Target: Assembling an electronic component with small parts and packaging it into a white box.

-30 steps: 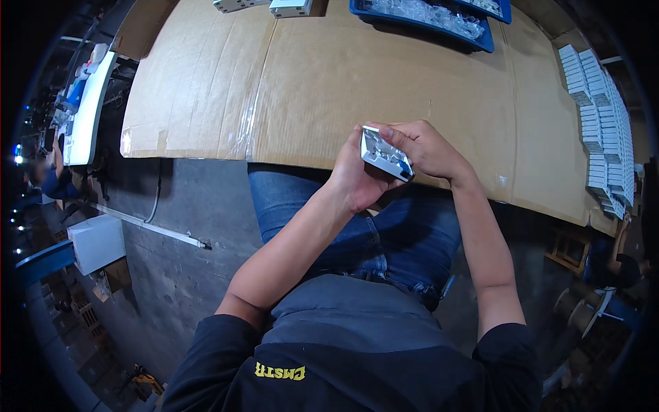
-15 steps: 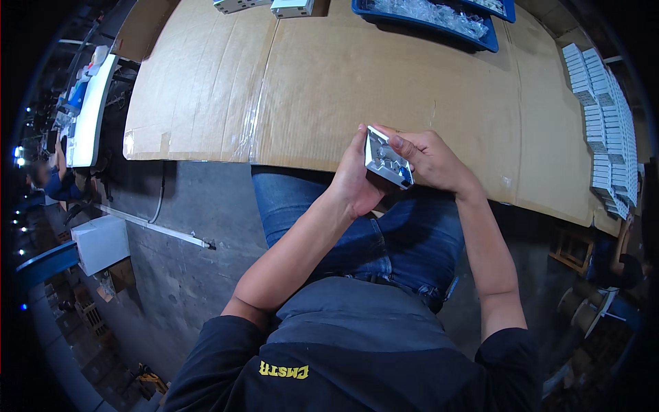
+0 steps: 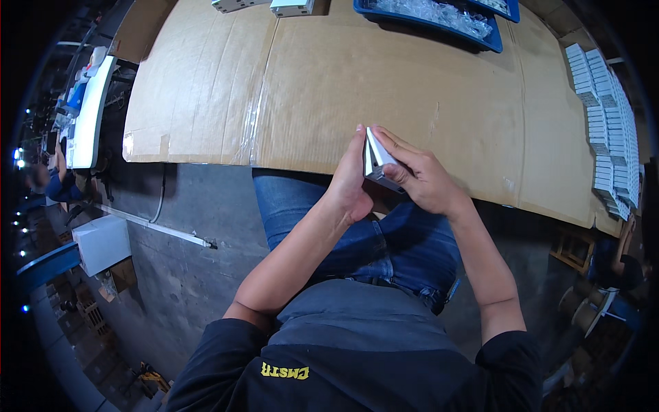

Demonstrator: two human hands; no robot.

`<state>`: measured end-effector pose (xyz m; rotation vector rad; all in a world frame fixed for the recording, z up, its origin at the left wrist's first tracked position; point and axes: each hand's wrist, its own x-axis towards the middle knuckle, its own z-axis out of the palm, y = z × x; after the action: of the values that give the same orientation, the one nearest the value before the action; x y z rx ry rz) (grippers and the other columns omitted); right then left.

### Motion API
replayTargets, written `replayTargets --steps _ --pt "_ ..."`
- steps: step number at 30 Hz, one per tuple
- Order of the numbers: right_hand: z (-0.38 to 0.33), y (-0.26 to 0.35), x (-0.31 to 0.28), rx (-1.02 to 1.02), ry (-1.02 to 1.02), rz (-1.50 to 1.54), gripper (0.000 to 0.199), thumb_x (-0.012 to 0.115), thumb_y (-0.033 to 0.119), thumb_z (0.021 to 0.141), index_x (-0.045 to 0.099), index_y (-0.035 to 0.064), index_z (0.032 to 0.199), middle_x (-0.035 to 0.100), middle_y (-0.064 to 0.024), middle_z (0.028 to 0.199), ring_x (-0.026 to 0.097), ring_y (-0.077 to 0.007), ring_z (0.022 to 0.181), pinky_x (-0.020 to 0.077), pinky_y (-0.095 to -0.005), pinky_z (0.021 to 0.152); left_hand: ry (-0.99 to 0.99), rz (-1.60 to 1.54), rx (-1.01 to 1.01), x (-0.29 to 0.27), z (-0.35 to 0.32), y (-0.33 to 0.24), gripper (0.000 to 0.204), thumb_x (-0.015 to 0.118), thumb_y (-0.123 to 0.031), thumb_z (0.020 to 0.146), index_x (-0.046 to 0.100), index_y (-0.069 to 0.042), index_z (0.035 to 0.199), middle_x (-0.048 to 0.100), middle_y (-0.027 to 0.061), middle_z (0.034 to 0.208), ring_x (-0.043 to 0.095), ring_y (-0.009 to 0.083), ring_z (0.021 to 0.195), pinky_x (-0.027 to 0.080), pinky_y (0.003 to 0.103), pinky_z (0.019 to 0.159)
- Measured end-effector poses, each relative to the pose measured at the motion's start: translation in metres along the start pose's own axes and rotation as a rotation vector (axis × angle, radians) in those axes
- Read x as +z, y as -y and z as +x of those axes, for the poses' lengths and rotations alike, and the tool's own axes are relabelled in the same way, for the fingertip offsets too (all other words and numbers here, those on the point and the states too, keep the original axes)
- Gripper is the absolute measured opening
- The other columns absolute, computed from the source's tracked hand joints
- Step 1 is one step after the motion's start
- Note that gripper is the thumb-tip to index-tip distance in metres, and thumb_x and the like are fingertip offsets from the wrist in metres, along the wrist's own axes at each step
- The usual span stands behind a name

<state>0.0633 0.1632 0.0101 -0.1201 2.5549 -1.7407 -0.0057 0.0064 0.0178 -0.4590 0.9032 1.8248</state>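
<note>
Just past the table's near edge, above my lap, both hands hold a small white box-shaped housing (image 3: 377,156). My left hand (image 3: 351,184) is wrapped along its left side, thumb near the far end. My right hand (image 3: 423,173) presses on it from the right, fingers over the far end and thumb on the near part. Two white panels show at a narrow angle to each other, like a cover and a body. The inside of the housing is out of sight, and my fingers hide much of its right side.
A cardboard-covered table (image 3: 329,75) stretches in front of me. Blue trays (image 3: 439,31) of clear plastic pieces stand at its far side, beside white housings (image 3: 292,8). White units (image 3: 600,130) are stacked at the right. Another person (image 3: 58,182) sits at far left.
The housing's inside with its small parts was visible before; now white panels cover it. My right hand has shifted, its fingers now over the top and its thumb lower.
</note>
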Motion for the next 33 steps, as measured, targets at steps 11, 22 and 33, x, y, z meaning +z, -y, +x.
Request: replayTargets --steps 11,22,33 --pt "0.004 0.001 -0.012 -0.081 -0.057 0.006 0.061 0.056 0.039 0.106 0.046 0.0046 0.155 0.040 -0.0164 0.164 0.033 -0.0316 0.155 0.0200 -0.0460 0.128 0.068 0.058 0.057 0.016 -0.005 -0.021 0.065 0.036 -0.061 0.108 0.053 -0.008 0.143 0.067 0.0134 0.126 0.068 0.0268 0.110 0.055 0.045 0.099" --pt "-0.028 0.011 0.009 0.269 -0.459 0.671 0.039 0.079 0.009 0.094 0.066 -0.0020 0.129 0.074 -0.0036 0.107 0.068 -0.0101 0.098 0.0547 -0.0260 0.089 0.178 0.609 0.425 -0.001 -0.025 -0.011 0.042 0.071 -0.022 0.101 0.064 0.004 0.132 0.073 0.0073 0.110 0.067 0.0118 0.098 0.055 0.029 0.086" --pt "-0.035 0.016 -0.009 0.095 -0.411 0.691 0.028 0.080 0.015 0.092 0.072 -0.0026 0.113 0.072 -0.0017 0.096 0.065 -0.0083 0.089 0.0525 -0.0246 0.080 0.389 0.724 0.452 0.005 -0.037 -0.022 0.046 0.069 -0.016 0.102 0.058 -0.002 0.145 0.070 0.0030 0.114 0.063 0.0092 0.094 0.052 0.023 0.077"
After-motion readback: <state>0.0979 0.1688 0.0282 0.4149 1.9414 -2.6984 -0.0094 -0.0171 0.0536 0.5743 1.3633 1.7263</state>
